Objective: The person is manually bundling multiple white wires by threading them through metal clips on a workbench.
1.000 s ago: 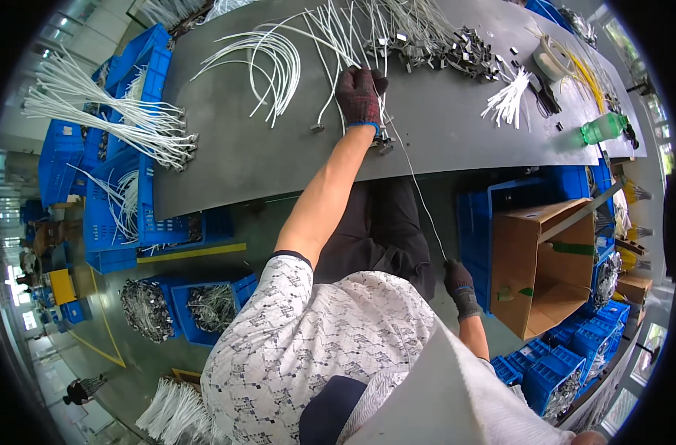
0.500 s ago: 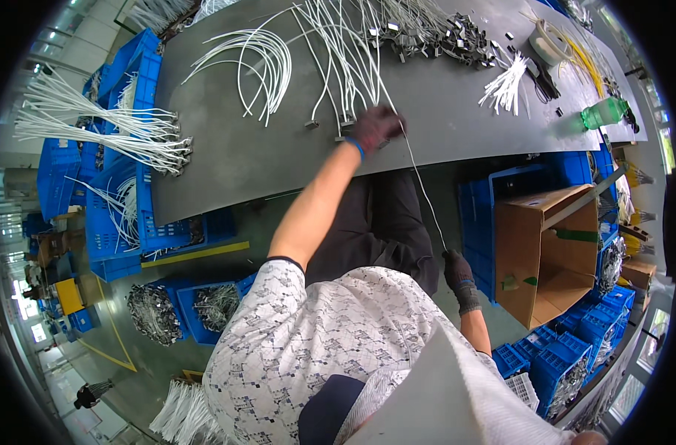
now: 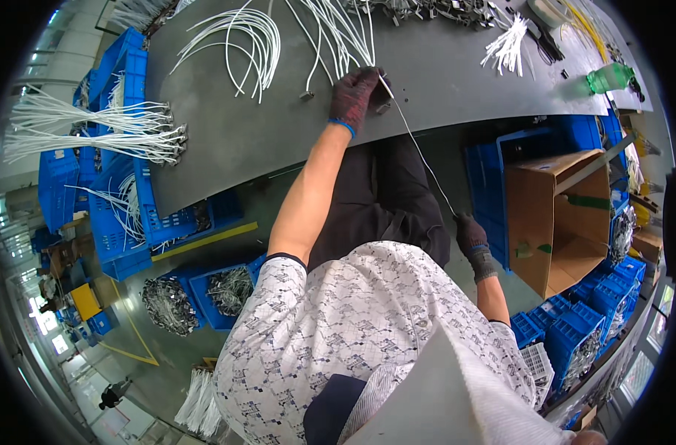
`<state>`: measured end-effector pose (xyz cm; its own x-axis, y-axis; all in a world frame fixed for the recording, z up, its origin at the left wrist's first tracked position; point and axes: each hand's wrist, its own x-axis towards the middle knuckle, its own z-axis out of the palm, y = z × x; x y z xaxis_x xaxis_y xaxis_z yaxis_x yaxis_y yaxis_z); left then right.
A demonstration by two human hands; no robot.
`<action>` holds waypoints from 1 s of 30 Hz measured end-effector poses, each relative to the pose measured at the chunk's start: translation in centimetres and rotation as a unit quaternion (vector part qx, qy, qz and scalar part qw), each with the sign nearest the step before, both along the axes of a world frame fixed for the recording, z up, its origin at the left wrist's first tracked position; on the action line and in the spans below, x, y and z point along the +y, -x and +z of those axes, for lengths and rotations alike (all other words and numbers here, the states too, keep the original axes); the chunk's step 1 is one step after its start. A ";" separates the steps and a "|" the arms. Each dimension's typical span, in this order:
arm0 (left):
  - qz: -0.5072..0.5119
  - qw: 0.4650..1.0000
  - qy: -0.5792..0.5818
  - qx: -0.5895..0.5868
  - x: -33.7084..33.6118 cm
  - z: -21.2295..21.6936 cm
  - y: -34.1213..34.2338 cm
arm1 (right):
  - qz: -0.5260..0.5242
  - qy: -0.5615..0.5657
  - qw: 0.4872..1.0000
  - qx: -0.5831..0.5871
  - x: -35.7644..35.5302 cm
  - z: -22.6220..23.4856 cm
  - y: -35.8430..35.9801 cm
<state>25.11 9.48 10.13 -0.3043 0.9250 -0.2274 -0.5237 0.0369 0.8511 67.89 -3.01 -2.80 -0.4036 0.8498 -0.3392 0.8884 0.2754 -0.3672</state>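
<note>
A gloved left hand [image 3: 355,95] presses down on the near edge of the grey tabletop [image 3: 278,133], its fingers closed around one end of a thin white cable [image 3: 419,152] where a fan of white cables [image 3: 338,33] gathers. The cable runs taut off the table's near edge and down to the gloved right hand [image 3: 471,236], which is clenched on its other end below the table, beside the person's dark trousers. A looped bundle [image 3: 241,37] of more white cables lies toward the tabletop's far left, a short tied bunch [image 3: 507,50] toward the far right, and a green bottle [image 3: 611,76] rests near the right edge. Along the far edge sits a row of dark metal fittings [image 3: 442,9]. Off the left edge, long white cables with metal ends [image 3: 93,133] lie across blue crates [image 3: 123,200], one of which holds further cable. Lower left, two blue bins [image 3: 226,293] are filled with tangled grey metal parts. To the right, an open cardboard box [image 3: 556,215] stands inside a blue crate; its contents cannot be made out. More blue crates [image 3: 575,326] are stacked at the lower right, some with grey parts inside.
</note>
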 end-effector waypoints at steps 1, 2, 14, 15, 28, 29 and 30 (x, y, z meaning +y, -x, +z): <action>-0.003 1.000 0.002 0.001 0.1 -0.2 -0.1 | -0.003 0.002 1.000 0.001 -0.3 0.3 0.3; -0.035 0.998 0.010 0.060 0.1 -0.6 0.1 | -0.009 -0.013 1.000 0.002 -0.4 0.6 0.7; -0.054 0.966 -0.030 0.249 -0.3 0.0 0.0 | -0.056 -0.084 0.992 0.071 -2.2 2.7 0.7; -0.041 0.974 -0.048 0.217 -0.2 -0.3 -0.1 | -0.051 -0.076 0.991 0.101 -2.4 2.6 0.7; -0.121 0.988 -0.058 0.074 2.6 0.5 1.1 | 0.037 0.068 0.972 0.222 3.1 1.5 4.4; -0.164 0.983 -0.041 0.073 1.9 0.1 -0.7 | 0.052 0.067 0.971 0.225 5.1 2.3 6.4; -0.170 0.982 -0.041 0.073 1.1 -0.1 -2.3 | 0.016 0.084 0.962 0.258 6.7 2.7 8.4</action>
